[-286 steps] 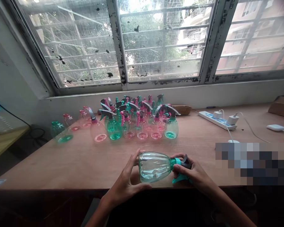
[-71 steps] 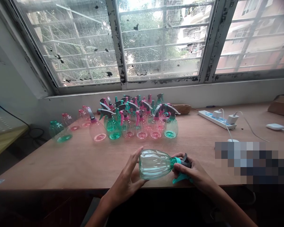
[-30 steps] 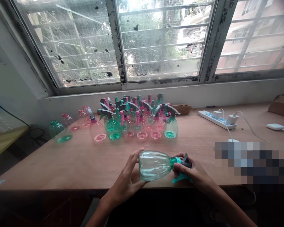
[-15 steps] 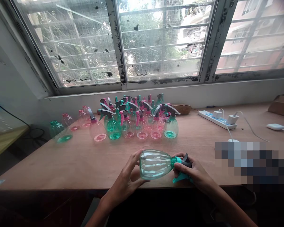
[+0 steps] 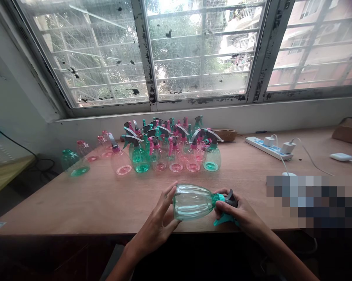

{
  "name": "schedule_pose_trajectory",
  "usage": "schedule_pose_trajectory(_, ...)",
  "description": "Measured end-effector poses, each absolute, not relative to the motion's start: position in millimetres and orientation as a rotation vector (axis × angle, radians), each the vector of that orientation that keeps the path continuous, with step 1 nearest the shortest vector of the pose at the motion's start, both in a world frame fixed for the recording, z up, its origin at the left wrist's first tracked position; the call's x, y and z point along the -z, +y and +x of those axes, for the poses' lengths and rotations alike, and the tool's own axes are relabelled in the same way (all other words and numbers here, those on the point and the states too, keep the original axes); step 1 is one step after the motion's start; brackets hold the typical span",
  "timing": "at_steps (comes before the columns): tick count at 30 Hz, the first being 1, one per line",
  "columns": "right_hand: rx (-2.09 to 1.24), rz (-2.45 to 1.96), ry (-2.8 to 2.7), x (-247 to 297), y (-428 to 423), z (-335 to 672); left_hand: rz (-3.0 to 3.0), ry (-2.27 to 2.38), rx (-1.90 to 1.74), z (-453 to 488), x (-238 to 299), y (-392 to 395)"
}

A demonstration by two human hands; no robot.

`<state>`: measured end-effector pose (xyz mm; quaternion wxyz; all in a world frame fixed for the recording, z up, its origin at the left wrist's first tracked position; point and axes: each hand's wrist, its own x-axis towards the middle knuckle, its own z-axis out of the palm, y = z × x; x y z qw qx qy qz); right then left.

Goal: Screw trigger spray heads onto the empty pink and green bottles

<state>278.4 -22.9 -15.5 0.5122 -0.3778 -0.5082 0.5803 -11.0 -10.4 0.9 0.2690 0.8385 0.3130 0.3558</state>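
Observation:
A clear green spray bottle point(image 5: 193, 202) lies sideways in the air above the table's front edge, its base to the left and its neck to the right. My left hand point(image 5: 161, 216) grips the base end, with the fingertips at the top rim and the thumb below. Around the neck and the black-and-teal spray head point(image 5: 230, 201), my right hand point(image 5: 237, 210) is closed. The teal part of the head hangs below my right fingers. Some of the right fingers are hidden behind the neck.
Several pink and green spray bottles point(image 5: 176, 156) stand grouped beyond my hands. Bottles without heads, one green point(image 5: 76, 164), stand at left. A power strip point(image 5: 269, 148) with plugs and cables lies at right, near a blurred patch point(image 5: 316, 201) and a cardboard box point(image 5: 348, 130).
My left fingers and thumb have shifted slightly at the bottle's base, and the bottle has turned or tilted a little. The right hand stays at the neck.

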Motion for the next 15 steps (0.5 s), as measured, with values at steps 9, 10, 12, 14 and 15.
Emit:
schedule_pose_trajectory(9, -1.417, -0.908, -1.267, 17.9, -22.7, 279.6, 2.148, 0.955, -0.881, -11.2, -5.1, -11.7)
schedule_pose_trajectory(10, -1.42, -0.907, -1.256, 18.1, -22.6, 279.7, 2.146, 0.952, -0.872, -11.3, -4.5, -11.4)
schedule_pose_trajectory(12, -1.424, -0.904, -1.235, 18.3, -22.4, 279.7, 2.153, 0.926, -0.88, -11.9, -1.9, -10.7)
schedule_pose_trajectory(14, -1.423, -0.899, -1.222, 18.3, -22.3, 279.5, 2.171, 0.896, -0.907, -12.8, 1.0, -9.9)
schedule_pose_trajectory(15, -1.422, -0.895, -1.222, 18.2, -22.4, 279.4, 2.176, 0.888, -0.911, -13.1, 1.8, -9.6)
